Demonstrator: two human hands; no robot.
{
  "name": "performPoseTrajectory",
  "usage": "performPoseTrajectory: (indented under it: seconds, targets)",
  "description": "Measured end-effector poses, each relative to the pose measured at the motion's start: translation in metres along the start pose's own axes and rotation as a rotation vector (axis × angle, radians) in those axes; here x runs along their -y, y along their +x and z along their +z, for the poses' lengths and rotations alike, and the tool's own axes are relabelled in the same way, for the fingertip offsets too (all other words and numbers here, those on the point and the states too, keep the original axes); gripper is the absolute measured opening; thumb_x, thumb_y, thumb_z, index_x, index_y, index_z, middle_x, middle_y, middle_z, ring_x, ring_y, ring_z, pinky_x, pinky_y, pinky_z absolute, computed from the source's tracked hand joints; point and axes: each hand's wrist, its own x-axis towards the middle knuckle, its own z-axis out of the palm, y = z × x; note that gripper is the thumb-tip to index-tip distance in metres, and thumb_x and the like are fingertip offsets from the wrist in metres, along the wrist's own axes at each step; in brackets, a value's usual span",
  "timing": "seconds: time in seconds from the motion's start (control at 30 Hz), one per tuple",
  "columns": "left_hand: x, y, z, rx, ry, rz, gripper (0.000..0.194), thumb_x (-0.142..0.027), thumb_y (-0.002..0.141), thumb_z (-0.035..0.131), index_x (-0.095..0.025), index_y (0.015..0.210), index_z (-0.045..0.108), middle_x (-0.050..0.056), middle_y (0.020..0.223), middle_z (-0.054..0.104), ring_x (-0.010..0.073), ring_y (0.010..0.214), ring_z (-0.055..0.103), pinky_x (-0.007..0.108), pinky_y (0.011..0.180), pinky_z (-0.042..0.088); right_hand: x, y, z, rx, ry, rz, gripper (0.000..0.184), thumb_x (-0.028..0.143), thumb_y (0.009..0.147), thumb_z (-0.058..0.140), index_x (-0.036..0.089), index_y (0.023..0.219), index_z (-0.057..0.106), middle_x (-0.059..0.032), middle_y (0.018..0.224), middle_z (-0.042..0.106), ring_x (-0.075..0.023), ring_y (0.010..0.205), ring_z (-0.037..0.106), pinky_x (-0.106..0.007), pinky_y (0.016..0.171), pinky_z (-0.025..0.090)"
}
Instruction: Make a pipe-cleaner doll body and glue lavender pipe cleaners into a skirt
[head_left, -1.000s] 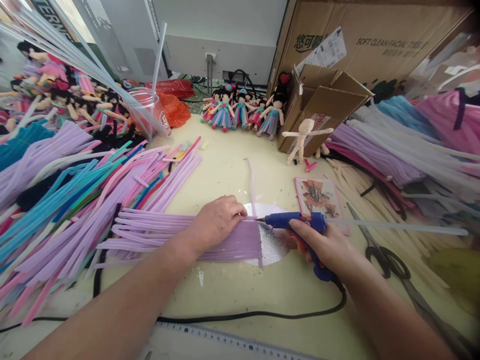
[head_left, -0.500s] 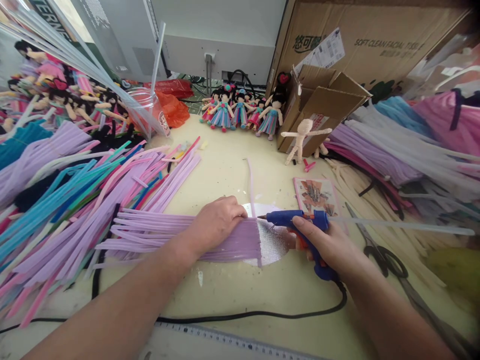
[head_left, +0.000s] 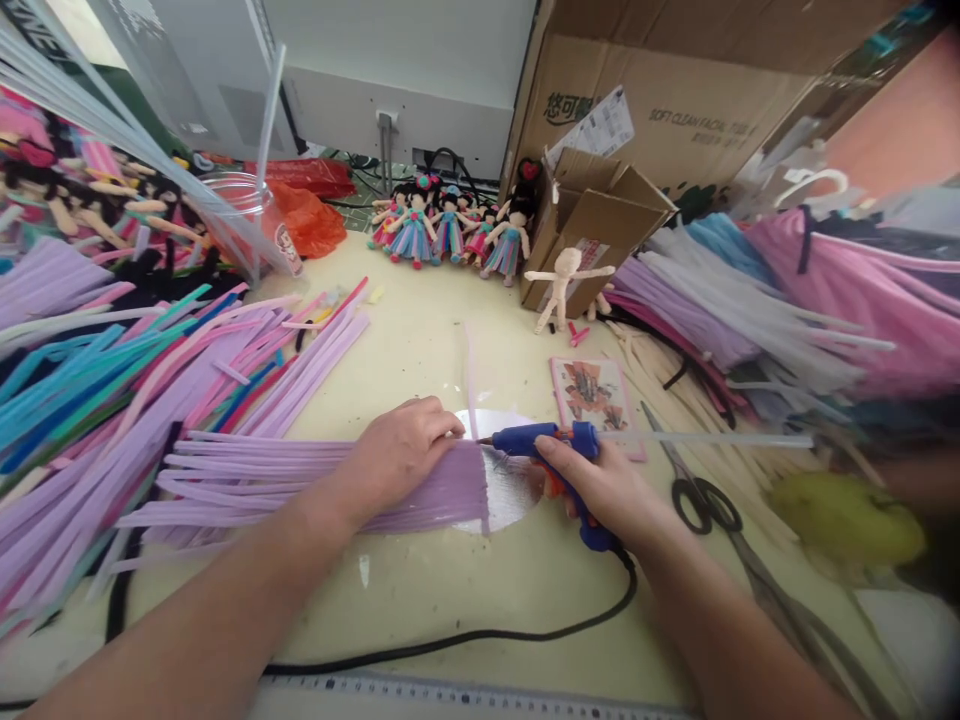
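My right hand (head_left: 596, 480) is closed round a blue hot glue gun (head_left: 525, 440), a clear glue stick (head_left: 712, 439) jutting from its back. The gun's nozzle points left, at the upper right corner of a flat row of lilac pipe cleaners (head_left: 442, 490). Along the row's right end runs a single crosswise pipe cleaner (head_left: 470, 370), its free length stretching away from me. My left hand (head_left: 405, 445) presses on the row, fingers pinched at its far edge close to the nozzle. Partly under the row lies a shiny silver disc (head_left: 517, 495).
Loose coloured pipe cleaners (head_left: 172, 400) heap up on the left. Scissors (head_left: 705, 500) and a patterned card (head_left: 596, 395) lie to the right. Small dolls (head_left: 450, 225), a bare doll body (head_left: 564, 280) and an opened carton (head_left: 592, 220) stand behind. A black cord (head_left: 450, 640) and a ruler (head_left: 450, 697) cross the front.
The whole view has shifted, so everything sits further left in the picture. Both hands keep their grips, and the nozzle stays at the row's upper right corner.
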Motion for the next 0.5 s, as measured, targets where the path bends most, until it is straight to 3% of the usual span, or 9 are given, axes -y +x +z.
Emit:
performPoseTrajectory:
  seconds: [0.2,0.5]
  targets:
    - [-0.0012,-0.0001,-0.0003,0.011,-0.012,0.02,0.024,-0.014,0.093,0.047,-0.023,0.097,0.069,0.002,0.095,0.064,0.0168,0.094,0.058,0.029,0.086,0.045,0.0064,-0.004,0.0025,-0.03,-0.007,-0.006,0.04,0.056,0.081,0.056,0.019,0.067,0.06,0.004,0.049,0.054,-0.0077,0.038,0.049,-0.019,0.036,0.036]
    - [-0.0007,-0.0002,-0.0006,0.021,0.013,0.006,0.027,-0.015,0.093,0.046,-0.023,0.098,0.071,0.003,0.093,0.063,0.017,0.094,0.057,0.03,0.088,0.047,-0.0026,0.0004,-0.0029,0.002,-0.017,0.003,0.051,0.067,0.079,0.054,0.017,0.077,0.068,-0.003,0.067,0.069,-0.0102,0.043,0.053,-0.023,0.039,0.042]
